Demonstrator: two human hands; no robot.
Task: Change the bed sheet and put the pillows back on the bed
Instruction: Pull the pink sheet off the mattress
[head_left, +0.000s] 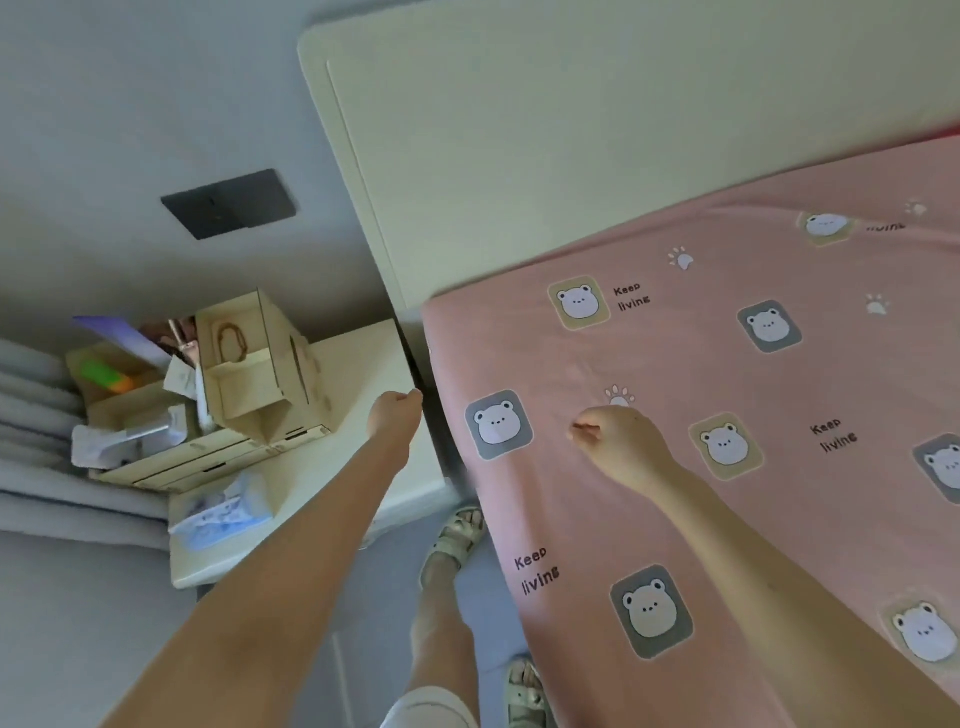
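Pink bear-print sheet (727, 374) covers the mattress from 1 to 5 o'clock; no pillows in view. Left hand (396, 415) is curled at the mattress corner, beside the nightstand (358, 364) at 9 o'clock; what it grasps is unclear. Right hand (618, 441) is fisted on the sheet; cannot tell if it pinches cloth. Risk: an uneven tug from the 2 hands could drag the corner off and bunch the sheet.

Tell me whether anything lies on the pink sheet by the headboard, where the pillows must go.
Nothing visible does: the pink bear-print bed sheet is bare from the right hand up to the cream headboard. The pillows themselves are out of view.
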